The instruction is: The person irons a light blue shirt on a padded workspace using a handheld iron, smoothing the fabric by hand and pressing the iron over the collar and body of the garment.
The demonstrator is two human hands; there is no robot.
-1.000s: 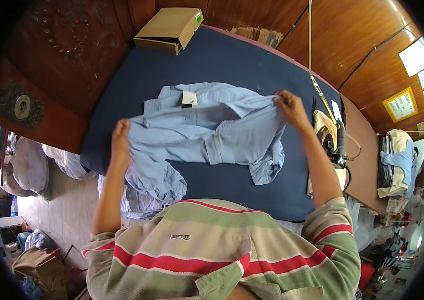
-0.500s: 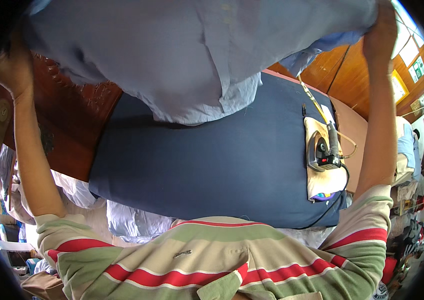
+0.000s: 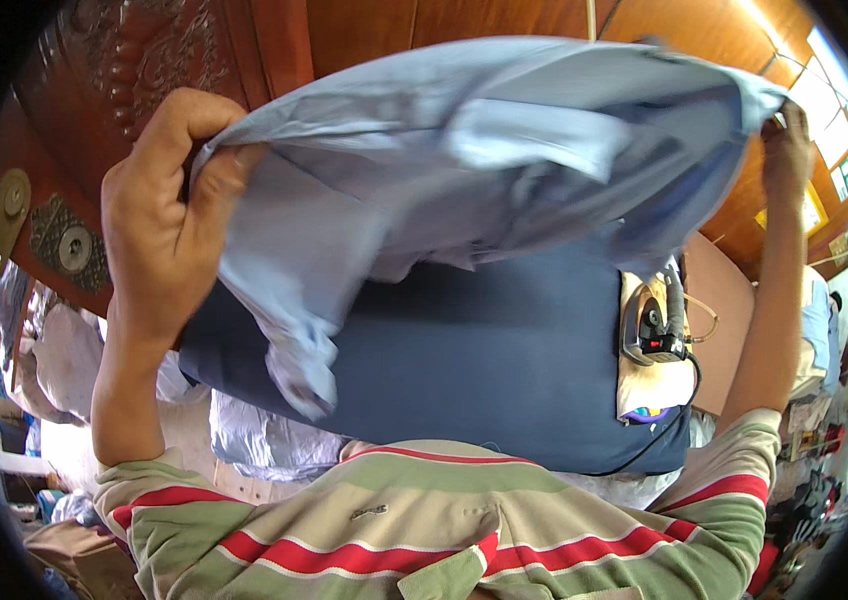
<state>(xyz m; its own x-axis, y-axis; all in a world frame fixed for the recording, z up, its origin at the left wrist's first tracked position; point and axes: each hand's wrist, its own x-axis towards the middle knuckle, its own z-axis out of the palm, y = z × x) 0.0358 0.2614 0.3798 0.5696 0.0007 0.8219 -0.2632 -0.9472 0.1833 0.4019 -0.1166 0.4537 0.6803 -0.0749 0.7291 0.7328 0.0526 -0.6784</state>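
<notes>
A light blue shirt (image 3: 424, 190) is stretched in the air between my two hands, bowed and partly blurred by motion. At its left end, my left hand (image 3: 169, 205) pinches the edge between thumb and fingers. My right hand (image 3: 789, 155) is closed on the far right corner. One rumpled end of the cloth (image 3: 304, 365) hangs down below my left hand. Underneath lies a dark blue padded ironing surface (image 3: 484, 360), apart from most of the shirt. An iron (image 3: 652, 325) rests on a pale cloth pad (image 3: 644, 385) at the right of this surface.
A cord (image 3: 634, 460) runs from the iron over the near right edge. Carved dark wood furniture (image 3: 159, 60) stands at the left and back. White cloth (image 3: 264, 440) lies below the near edge. Wood panelling (image 3: 504, 18) rises behind.
Both hands have come down and nearer, the left one also moving rightward. The shirt has swung from a broad hanging sheet into a bowed, folded band, showing more wall behind.
</notes>
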